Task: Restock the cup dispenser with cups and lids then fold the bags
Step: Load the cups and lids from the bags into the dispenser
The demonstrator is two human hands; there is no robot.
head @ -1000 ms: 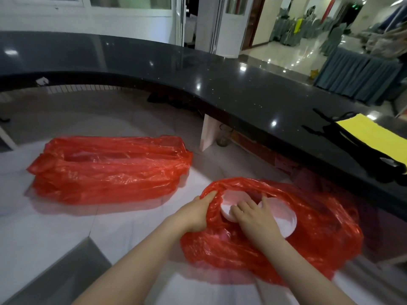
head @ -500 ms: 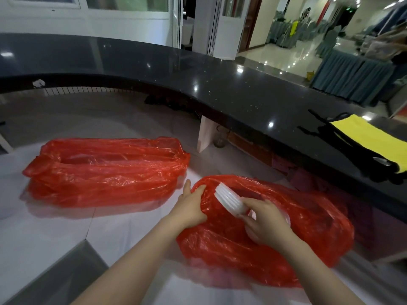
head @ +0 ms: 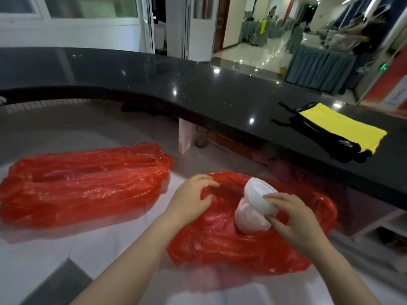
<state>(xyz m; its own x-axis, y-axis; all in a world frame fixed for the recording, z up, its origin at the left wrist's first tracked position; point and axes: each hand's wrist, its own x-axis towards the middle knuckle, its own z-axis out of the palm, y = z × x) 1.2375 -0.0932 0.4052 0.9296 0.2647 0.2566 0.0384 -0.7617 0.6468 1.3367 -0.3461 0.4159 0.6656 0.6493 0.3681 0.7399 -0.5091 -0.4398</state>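
Right hand (head: 293, 225) pinches a stack of white lids (head: 261, 199), thumb under, fingers over the rim; stack is tilted, raised just above the mouth of the near red bag (head: 220, 245). Below the stack, a white wrapped bundle (head: 250, 220) sits in the bag opening, touching the lids; can't tell if it's more lids or a clear sleeve. Left hand (head: 191, 200) grips the bag's rim on its left side, fingers curled over the plastic, holding the mouth open.

Near red bag lies on the white marble lower counter (head: 66, 249), crumpled. Second red bag (head: 83, 183) lies well to the left on the same surface, long and flattened, contents not readable.

Behind both: raised black stone counter (head: 198, 91), curved, glossy. On its right end a yellow cloth (head: 345, 128) with black straps beside it.
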